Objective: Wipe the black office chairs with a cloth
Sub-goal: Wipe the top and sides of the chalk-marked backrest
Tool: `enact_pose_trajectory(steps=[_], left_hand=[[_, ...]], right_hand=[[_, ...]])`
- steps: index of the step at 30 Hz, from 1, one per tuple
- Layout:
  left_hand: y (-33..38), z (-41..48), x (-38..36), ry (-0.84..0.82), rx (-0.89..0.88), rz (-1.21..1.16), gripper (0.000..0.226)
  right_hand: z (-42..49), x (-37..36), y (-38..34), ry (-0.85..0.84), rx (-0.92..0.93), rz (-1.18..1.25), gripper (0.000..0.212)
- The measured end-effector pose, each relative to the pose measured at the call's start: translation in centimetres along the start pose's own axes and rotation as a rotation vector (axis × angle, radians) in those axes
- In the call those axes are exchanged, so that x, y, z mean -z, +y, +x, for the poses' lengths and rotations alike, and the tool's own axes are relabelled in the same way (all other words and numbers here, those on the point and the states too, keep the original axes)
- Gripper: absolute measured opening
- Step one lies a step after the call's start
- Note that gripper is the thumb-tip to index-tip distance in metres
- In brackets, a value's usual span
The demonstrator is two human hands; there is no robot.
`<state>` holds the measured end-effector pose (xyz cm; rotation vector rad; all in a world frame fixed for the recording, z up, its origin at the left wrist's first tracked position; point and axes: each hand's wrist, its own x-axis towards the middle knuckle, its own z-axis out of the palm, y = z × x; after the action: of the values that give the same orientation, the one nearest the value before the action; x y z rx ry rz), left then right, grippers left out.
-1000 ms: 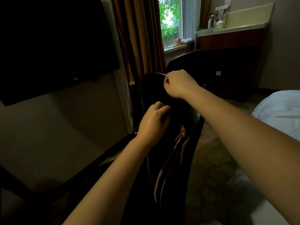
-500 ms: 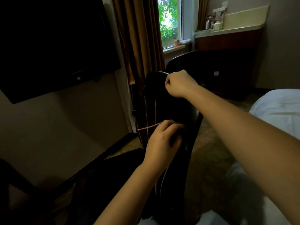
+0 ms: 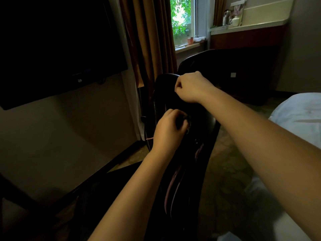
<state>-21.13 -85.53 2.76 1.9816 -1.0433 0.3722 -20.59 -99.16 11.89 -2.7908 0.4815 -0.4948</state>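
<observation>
Where the chair stands: black office chair (image 3: 163,96) directly before the person, backrest upright, between the brown curtain (image 3: 149,40) and the bed (image 3: 298,115).
Top edge: right hand (image 3: 189,87) grips the backrest's rim, fingers curled over it.
Mid-backrest: left hand (image 3: 169,129) sits lower, fingers curled round a dark cloth (image 3: 187,121) held against the chair's surface.
Cloth detail: bunched and mostly hidden under the fingers; its edges are lost in the dark.
Behind: second black chair (image 3: 205,60) below the window (image 3: 182,18).
Bench (image 3: 257,26): kettle (image 3: 226,17) and white cup (image 3: 235,21) stand side by side.
Left wall: dark television (image 3: 57,46).
</observation>
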Motion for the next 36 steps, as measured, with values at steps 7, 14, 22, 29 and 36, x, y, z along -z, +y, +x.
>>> enact_pose_trajectory(steps=[7,14,22,29,36], left_hand=[[-4.0,5.8,-1.6,0.025,0.103,0.049,0.017],[-5.4,7.5,-1.7,0.028,0.132,0.051,0.022],[-2.6,3.7,-0.7,-0.005,0.023,-0.08,0.022],[0.5,-3.1,0.4,-0.071,-0.131,-0.133,0.018],[1.8,-7.8,-0.2,-0.04,-0.135,-0.181,0.024]], right_hand=[[0.3,-0.4,0.2,0.024,0.019,0.016,0.026],[1.1,-0.3,0.1,0.021,0.035,0.03,0.027],[1.6,0.0,0.4,0.021,-0.001,0.024,0.029],[0.5,0.3,0.3,0.014,-0.023,0.027,0.025],[-1.1,0.5,-0.2,0.012,-0.01,-0.023,0.028]])
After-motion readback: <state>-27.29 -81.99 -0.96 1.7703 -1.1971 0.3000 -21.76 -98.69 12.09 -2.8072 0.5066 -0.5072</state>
